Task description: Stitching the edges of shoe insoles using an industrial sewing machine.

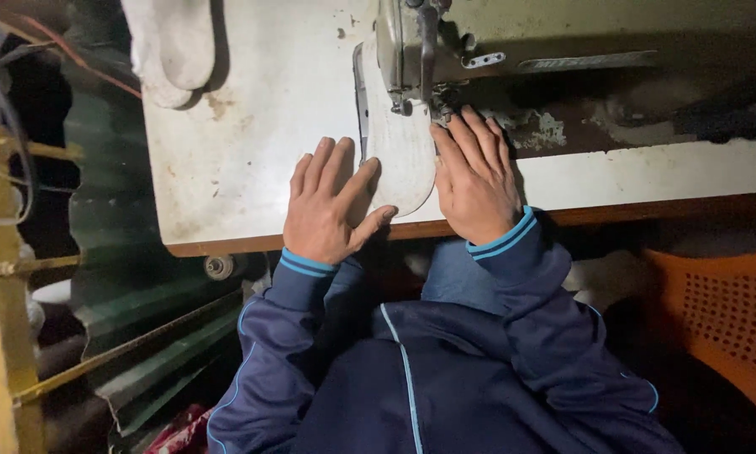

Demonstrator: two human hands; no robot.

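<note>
The white sole piece (400,164) lies flat on the table (252,118), under the needle of the sewing machine (428,50). The left hand (327,206) and the right hand (474,181) press on it with open, flat fingers, gripping nothing.

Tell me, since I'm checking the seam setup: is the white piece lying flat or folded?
Flat: the white piece lies spread on the table, pressed by both hands.

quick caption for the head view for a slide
Left hand and right hand press a white sole-shaped piece flat under a sewing machine on a worn table.
</note>
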